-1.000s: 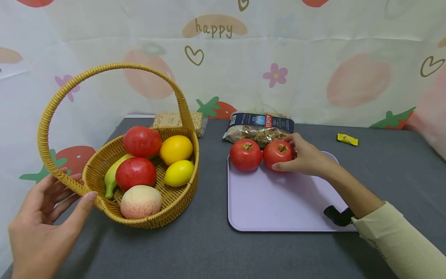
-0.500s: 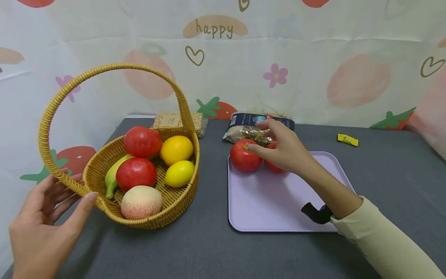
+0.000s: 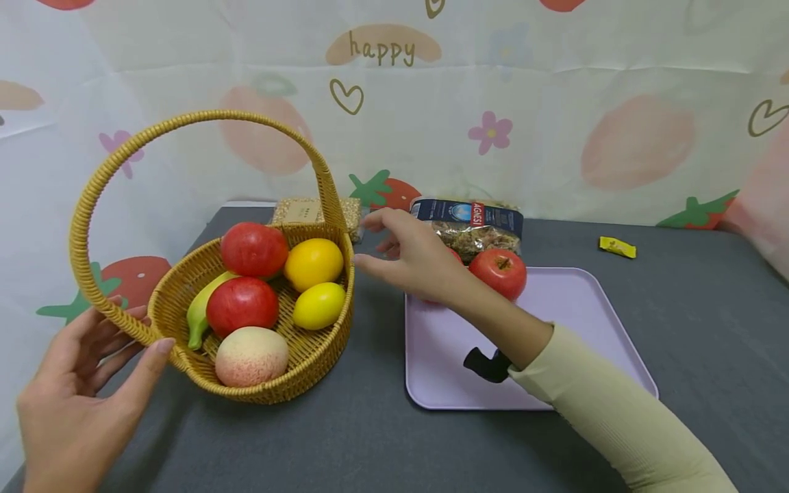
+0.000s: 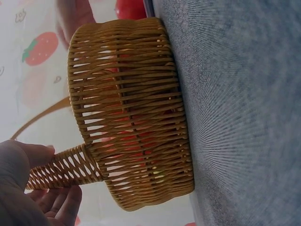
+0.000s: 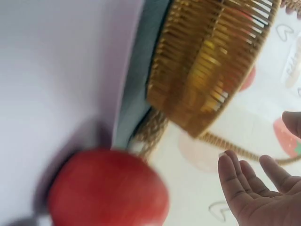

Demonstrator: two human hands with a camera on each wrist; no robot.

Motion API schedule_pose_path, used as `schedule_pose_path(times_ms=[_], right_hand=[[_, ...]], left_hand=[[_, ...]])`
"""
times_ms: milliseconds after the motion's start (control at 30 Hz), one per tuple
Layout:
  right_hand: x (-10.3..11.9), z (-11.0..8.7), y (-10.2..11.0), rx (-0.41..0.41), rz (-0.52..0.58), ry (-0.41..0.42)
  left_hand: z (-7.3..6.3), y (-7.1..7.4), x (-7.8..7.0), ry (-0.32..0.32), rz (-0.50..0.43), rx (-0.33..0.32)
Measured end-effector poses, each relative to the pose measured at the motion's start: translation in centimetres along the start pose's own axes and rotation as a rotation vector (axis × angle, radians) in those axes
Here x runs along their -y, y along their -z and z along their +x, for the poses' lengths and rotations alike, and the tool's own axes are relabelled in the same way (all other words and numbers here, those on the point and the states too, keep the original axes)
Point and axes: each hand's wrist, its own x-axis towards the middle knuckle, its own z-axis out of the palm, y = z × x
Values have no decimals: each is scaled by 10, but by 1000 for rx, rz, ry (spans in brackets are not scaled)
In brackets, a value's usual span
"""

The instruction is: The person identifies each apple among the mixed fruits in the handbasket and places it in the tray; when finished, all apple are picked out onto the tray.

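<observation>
Nearest on the left, the left hand grips the foot of the handle of the basket. In the basket, which stands on the grey surface, lie a peach, a banana, two red fruits and two yellow fruits. To the right is a lilac tray. The right hand is empty, with its fingers apart; it is near the right rim of the basket. On the far left part of the tray are two apples, one mostly hidden by this hand. Farther, a dark pack reads "AGNESI" on red. Left of it, a bag has a label too small to read. A yellow packet lies far right. The cloth behind says "happy".
</observation>
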Motion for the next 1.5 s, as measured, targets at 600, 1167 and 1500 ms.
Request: schedule_pose_path(times_ms=[600, 1167, 1500], right_hand=[[19, 50, -57, 132, 16, -29], [36, 81, -85, 164, -69, -59], [51, 95, -98, 217, -326, -149]], left_hand=[[0, 0, 1, -38, -33, 0], [0, 0, -1, -24, -14, 7], [0, 1, 0, -30, -6, 2]])
